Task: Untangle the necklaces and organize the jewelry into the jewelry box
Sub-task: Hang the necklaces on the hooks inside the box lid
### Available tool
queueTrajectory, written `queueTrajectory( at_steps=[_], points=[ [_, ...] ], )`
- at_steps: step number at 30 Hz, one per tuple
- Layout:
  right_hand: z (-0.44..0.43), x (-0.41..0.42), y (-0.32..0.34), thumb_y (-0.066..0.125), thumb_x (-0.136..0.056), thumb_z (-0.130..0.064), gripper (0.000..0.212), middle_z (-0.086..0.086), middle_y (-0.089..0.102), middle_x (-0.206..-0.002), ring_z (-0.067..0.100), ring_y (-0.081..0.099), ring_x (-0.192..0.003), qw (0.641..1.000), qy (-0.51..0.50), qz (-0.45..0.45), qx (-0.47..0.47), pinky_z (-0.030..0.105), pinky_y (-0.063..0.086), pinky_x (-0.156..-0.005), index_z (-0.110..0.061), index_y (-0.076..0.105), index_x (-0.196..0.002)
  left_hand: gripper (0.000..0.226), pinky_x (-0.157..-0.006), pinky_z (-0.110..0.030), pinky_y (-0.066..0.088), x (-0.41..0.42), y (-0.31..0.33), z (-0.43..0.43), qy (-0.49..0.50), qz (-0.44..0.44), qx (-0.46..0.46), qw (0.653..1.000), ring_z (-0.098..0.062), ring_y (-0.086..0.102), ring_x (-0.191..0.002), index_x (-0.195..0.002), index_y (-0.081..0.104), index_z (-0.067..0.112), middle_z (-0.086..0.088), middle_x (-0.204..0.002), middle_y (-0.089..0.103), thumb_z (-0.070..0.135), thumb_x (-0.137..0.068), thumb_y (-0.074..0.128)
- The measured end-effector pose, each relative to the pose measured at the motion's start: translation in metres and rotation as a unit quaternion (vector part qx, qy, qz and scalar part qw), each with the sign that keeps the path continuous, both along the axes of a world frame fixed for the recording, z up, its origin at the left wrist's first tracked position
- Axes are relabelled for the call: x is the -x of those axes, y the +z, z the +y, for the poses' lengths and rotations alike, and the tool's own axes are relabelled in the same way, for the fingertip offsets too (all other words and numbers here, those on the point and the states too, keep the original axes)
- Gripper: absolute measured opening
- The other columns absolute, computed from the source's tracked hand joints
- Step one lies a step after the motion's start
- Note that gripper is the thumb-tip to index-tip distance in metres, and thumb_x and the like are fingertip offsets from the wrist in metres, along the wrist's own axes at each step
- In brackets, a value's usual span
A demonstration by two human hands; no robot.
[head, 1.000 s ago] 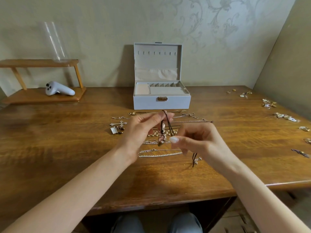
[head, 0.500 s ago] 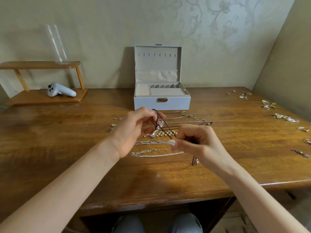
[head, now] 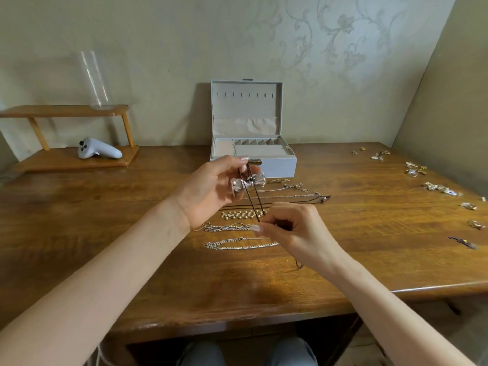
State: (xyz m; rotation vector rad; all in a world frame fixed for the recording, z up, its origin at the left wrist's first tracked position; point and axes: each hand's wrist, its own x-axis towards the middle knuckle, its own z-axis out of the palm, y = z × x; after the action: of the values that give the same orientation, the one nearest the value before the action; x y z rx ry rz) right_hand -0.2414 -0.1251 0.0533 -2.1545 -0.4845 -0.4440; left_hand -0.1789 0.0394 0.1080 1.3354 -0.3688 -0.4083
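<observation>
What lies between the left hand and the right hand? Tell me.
In the head view, two strands of dark cord run from the left hand to the right hand, a bow pendant by the left.

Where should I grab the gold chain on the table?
Pinch the gold chain at its left end, coming down from above. It lies flat and stretched sideways on the table; that end is bare, while the right end runs behind the dark cord by the right hand.

Place: a room in a home
Signs: patterned wallpaper [head: 330, 35], wooden table [head: 132, 260], small wooden shelf [head: 66, 110], glass vase [head: 93, 77], game controller [head: 99, 151]
</observation>
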Motion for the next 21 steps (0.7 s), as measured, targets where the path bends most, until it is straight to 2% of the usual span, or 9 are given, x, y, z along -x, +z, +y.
queueTrajectory(
  at_steps=[1,3,5,8,11,14,16,18,21],
  points=[
    [0.001,-0.003,0.001,0.074,-0.080,-0.026,0.017,-0.015,0.056,-0.059,0.004,0.049,-0.056,1.000,-0.005,0.003,-0.002,0.013,0.034,-0.053,-0.015,0.070,-0.068,0.012,-0.070,-0.028,0.039,-0.004,0.003,-0.002,0.004,-0.017,-0.022,1.000,-0.012,0.053,-0.085,-0.087,0.060,0.013,0.000,-0.087,0.066,0.021,-0.090,0.052],
    [0.001,-0.008,0.003,0.073,-0.081,-0.025,0.017,-0.014,0.056,-0.060,0.004,0.049,-0.055,1.000,-0.014,0.000,-0.004,0.012,0.035,-0.053,-0.014,0.069,-0.068,0.013,-0.073,-0.025,0.039,-0.015,0.007,-0.003,0.045,-0.119,-0.117,0.985,-0.010,0.053,-0.085,-0.089,0.062,0.013,0.002,-0.089,0.064,0.023,-0.092,0.053],
    [0.001,-0.010,0.007,0.071,-0.083,-0.021,0.018,-0.012,0.057,-0.062,0.003,0.050,-0.057,1.000,-0.017,-0.018,0.007,0.011,0.034,-0.054,-0.013,0.068,-0.068,0.013,-0.069,-0.015,0.041,-0.026,0.016,-0.003,0.089,-0.246,-0.209,0.942,0.001,0.054,-0.077,-0.088,0.059,0.011,0.003,-0.085,0.062,0.022,-0.093,0.055],
    [0.000,-0.011,0.011,0.064,-0.088,-0.014,0.014,0.000,0.064,-0.072,0.004,0.052,-0.056,1.000,-0.009,-0.015,0.008,0.013,0.041,-0.052,-0.007,0.074,-0.094,0.012,-0.058,-0.003,0.040,-0.035,0.035,-0.002,0.100,-0.334,-0.265,0.899,0.003,0.051,-0.065,-0.090,0.060,0.006,0.006,-0.076,0.058,0.017,-0.091,0.058],
    [0.000,-0.009,0.012,0.061,-0.089,-0.004,0.024,0.001,0.064,-0.076,0.007,0.054,-0.053,1.000,-0.009,0.016,-0.012,0.020,0.052,-0.054,-0.008,0.069,-0.111,0.012,-0.058,-0.003,0.038,-0.041,0.047,-0.004,0.091,-0.330,-0.281,0.896,0.000,0.048,-0.069,-0.092,0.062,0.005,0.005,-0.079,0.059,0.015,-0.093,0.056],
    [0.003,-0.002,0.015,0.062,-0.087,0.001,0.037,0.001,0.066,-0.074,0.022,0.061,-0.060,0.997,-0.015,0.031,-0.066,0.028,0.057,-0.061,-0.011,0.059,-0.122,0.011,-0.064,-0.018,0.038,-0.051,0.052,-0.002,0.089,-0.263,-0.268,0.923,-0.007,0.049,-0.076,-0.089,0.060,0.013,0.002,-0.087,0.060,0.021,-0.094,0.054],
    [0.005,0.002,0.017,0.064,-0.086,0.002,0.042,0.005,0.069,-0.071,0.024,0.064,-0.062,0.989,-0.021,0.041,-0.140,0.029,0.056,-0.061,-0.016,0.049,-0.120,0.014,-0.062,-0.021,0.037,-0.059,0.054,-0.001,0.105,-0.222,-0.241,0.939,-0.009,0.047,-0.072,-0.083,0.060,0.014,0.001,-0.081,0.058,0.022,-0.093,0.055],
    [0.003,0.003,0.019,0.066,-0.084,-0.001,0.040,0.005,0.072,-0.071,0.018,0.068,-0.066,0.982,-0.039,0.052,-0.175,0.030,0.056,-0.067,-0.015,0.051,-0.118,0.017,-0.060,-0.020,0.038,-0.066,0.054,0.001,0.119,-0.194,-0.214,0.950,-0.008,0.047,-0.066,-0.078,0.059,0.015,0.001,-0.073,0.053,0.022,-0.093,0.056],
    [-0.006,0.000,0.027,0.071,-0.082,-0.020,0.014,-0.004,0.073,-0.070,0.021,0.071,-0.075,0.993,-0.046,0.059,-0.093,0.041,0.055,-0.080,-0.017,0.068,-0.096,0.017,-0.060,-0.019,0.040,-0.077,0.053,0.002,0.109,-0.176,-0.202,0.957,-0.008,0.047,-0.066,-0.078,0.058,0.016,0.001,-0.073,0.051,0.023,-0.093,0.056]
  ],
)
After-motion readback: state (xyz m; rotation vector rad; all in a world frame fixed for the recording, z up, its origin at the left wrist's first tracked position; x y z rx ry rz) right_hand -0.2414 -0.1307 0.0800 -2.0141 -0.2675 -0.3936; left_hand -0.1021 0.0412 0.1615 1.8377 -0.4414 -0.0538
